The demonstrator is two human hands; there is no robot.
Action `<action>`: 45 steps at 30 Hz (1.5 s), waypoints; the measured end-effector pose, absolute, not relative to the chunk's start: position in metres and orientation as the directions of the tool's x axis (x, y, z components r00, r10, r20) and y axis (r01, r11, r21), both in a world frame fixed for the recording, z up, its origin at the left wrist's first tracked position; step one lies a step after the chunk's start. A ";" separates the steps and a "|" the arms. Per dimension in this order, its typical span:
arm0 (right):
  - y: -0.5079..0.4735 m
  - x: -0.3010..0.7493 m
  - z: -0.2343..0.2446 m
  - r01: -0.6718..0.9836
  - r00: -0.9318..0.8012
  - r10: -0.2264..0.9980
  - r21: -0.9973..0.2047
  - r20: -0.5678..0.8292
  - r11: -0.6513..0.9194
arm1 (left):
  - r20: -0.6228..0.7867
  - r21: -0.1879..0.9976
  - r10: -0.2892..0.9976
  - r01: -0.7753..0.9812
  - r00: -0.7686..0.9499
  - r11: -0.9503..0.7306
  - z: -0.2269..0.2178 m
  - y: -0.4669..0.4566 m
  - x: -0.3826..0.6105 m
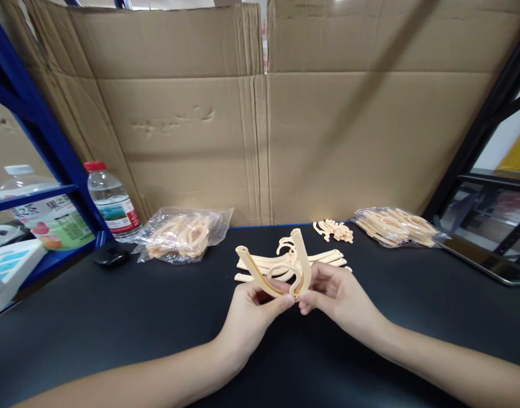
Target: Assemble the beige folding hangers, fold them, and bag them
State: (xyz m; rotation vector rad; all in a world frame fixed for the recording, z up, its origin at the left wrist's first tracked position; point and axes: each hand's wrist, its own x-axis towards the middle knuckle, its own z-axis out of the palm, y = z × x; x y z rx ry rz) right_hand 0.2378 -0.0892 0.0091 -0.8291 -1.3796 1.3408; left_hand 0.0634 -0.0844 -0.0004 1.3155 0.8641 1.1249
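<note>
Left hand (pixel 254 310): closed in a pinch; your thumb and fingers grip the hanger (pixel 301 258) at its bend, coming in from 9 o'clock.
Right hand (pixel 334 294): also closed in a pinch on that same bend, from 3 o'clock; the fingertips of your two hands nearly meet.
Hanger: cream plastic folded into a V, held just above the tabletop (pixel 115 317) at mid-frame, with its vertex pointing down toward you at 6 o'clock.
Axis: one limb slants up and away toward 10 o'clock and ends in a round tip; the other stands almost upright toward 12 o'clock.
Nearer hand: neither, since both are on the bend; your left hand sits under the slanted limb and your right beside the upright one.
Stack (pixel 333 260): more cream pieces lying flat, long axes running 9 to 3, just beyond the hanger at 12 o'clock.
Hooks (pixel 334 230): a small loose pile farther off, at 1 o'clock.
Bags: left bag (pixel 181 235) at 10 o'clock and right bag (pixel 396 226) at 2 o'clock, both clear plastic and filled with cream parts, well apart from your hands.
Bottle (pixel 111 201): upright at 10 o'clock, beyond the left bag.
Cardboard (pixel 328 141): a wall of it closes off the far edge.
In the way: nothing lies between your hands and the hanger; only the stack is close behind the limbs, and you cannot tell whether it touches them.
</note>
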 end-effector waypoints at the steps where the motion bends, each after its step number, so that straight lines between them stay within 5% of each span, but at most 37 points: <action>1: -0.089 0.238 0.008 -0.164 -0.260 0.947 -0.975 0.188 0.148 | 0.112 0.988 0.957 -0.131 0.269 -0.079 -0.001 -0.084 0.064; 10: -0.087 0.236 0.006 -0.135 -0.269 0.944 -0.978 0.191 0.159 | 0.098 0.977 0.960 -0.210 0.263 -0.042 0.001 -0.084 0.066; 17: -0.069 0.270 0.027 -0.149 -0.176 0.919 -0.933 0.352 0.329 | 0.059 0.972 0.977 -0.235 0.203 -0.010 0.014 -0.074 0.054; 22: -0.049 0.310 0.045 0.187 -0.250 0.905 -0.900 0.344 0.394 | 0.035 0.963 0.979 -0.269 0.201 0.021 0.029 -0.049 0.034; 25: -0.039 0.329 0.051 0.436 -0.368 0.858 -0.749 0.357 0.499 | 0.064 0.982 0.960 -0.187 0.272 -0.012 0.037 -0.032 0.020; 28: -0.034 0.338 0.052 0.555 -0.521 0.780 -0.556 0.348 0.619 | 0.146 0.978 0.905 0.081 0.401 -0.194 0.044 -0.020 0.007; 33: -0.036 0.338 0.049 0.620 -0.624 0.760 -0.477 0.182 0.623 | 0.232 0.771 0.768 0.369 0.597 -0.520 0.045 -0.016 -0.002; 39: -0.040 0.336 0.046 0.670 -0.648 0.757 -0.408 0.085 0.620 | 0.382 0.435 0.497 0.323 0.779 -0.841 0.038 -0.017 0.000; 45: -0.039 0.338 0.042 0.685 -0.650 0.753 -0.354 0.099 0.637 | 0.311 0.187 0.414 0.372 0.855 -0.909 0.035 -0.019 -0.002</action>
